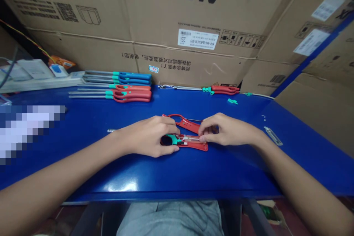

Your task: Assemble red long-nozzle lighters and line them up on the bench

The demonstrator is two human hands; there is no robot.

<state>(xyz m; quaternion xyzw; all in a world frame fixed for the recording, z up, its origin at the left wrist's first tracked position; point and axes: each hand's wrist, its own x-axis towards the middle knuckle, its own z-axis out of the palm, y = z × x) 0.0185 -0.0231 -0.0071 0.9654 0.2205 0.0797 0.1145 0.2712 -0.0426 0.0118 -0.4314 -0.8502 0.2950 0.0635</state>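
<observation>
A red half shell of a long-nosed lighter point(204, 147) lies open-side up on the blue table. Inside it sit a green trigger point(173, 139), thin white wires and a clear fuel tank point(190, 139). My left hand point(156, 136) grips the shell's left part, thumb along the near edge, fingers over the far side. At the right end, my right hand point(221, 129) has its thumb and fingertips pinched together on the clear tank's end. Just behind lies the other red half shell point(190, 124), close to the right fingertips, with a thin metal rod beside it.
Stacked lighters, blue point(135, 77) and red point(135, 94), lie at the back left. Another red lighter point(225, 89) is against the cardboard wall point(155, 18). Green bits point(232, 101) and a clear plastic piece point(273, 135) lie to the right. A power strip point(41, 84) runs along the left back.
</observation>
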